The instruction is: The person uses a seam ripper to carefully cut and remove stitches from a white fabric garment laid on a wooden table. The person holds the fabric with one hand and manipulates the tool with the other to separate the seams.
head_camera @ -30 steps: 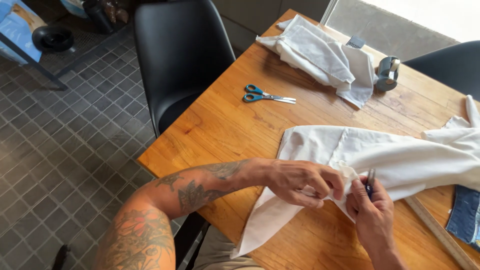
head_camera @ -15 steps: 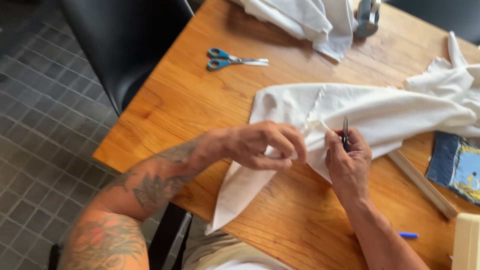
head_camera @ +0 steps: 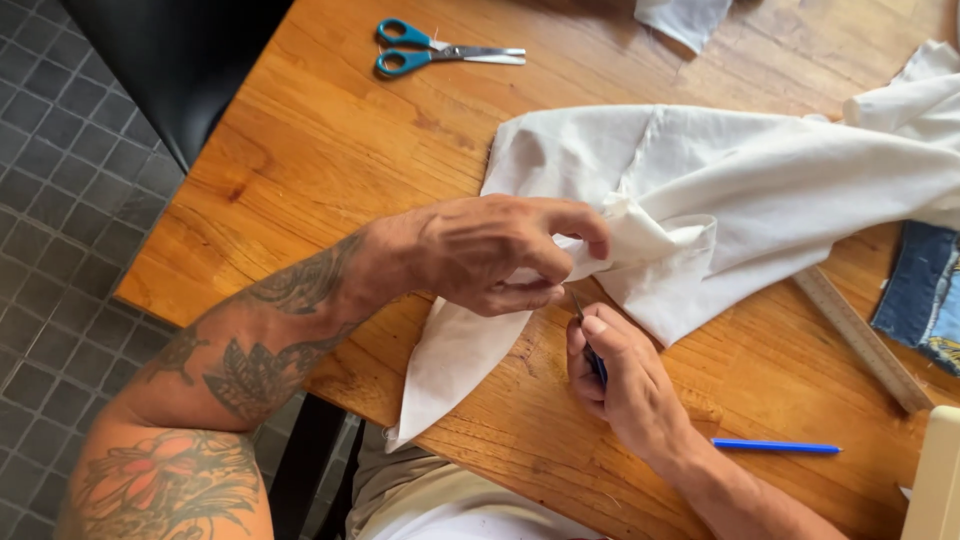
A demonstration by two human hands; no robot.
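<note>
A white cloth (head_camera: pixel 730 190) lies spread across the wooden table (head_camera: pixel 330 140), one pointed corner hanging toward the near edge. My left hand (head_camera: pixel 495 250) pinches a bunched fold of that cloth between thumb and fingers. Just below it, my right hand (head_camera: pixel 620 380) is closed around a small dark-handled tool (head_camera: pixel 590 350) with a thin metal tip, held upright with the tip at the pinched fold. Most of the tool is hidden inside the fist.
Blue-handled scissors (head_camera: pixel 440 52) lie at the far left of the table. A wooden ruler (head_camera: pixel 860 340), a piece of blue denim (head_camera: pixel 920 290) and a blue pen (head_camera: pixel 775 446) sit at the right. A black chair (head_camera: pixel 180 60) stands on the grey tiled floor (head_camera: pixel 60 220).
The view has dropped closer to the table. My right hand with the tool has moved down and left under my left hand, which has shifted its pinch on the cloth fold.
</note>
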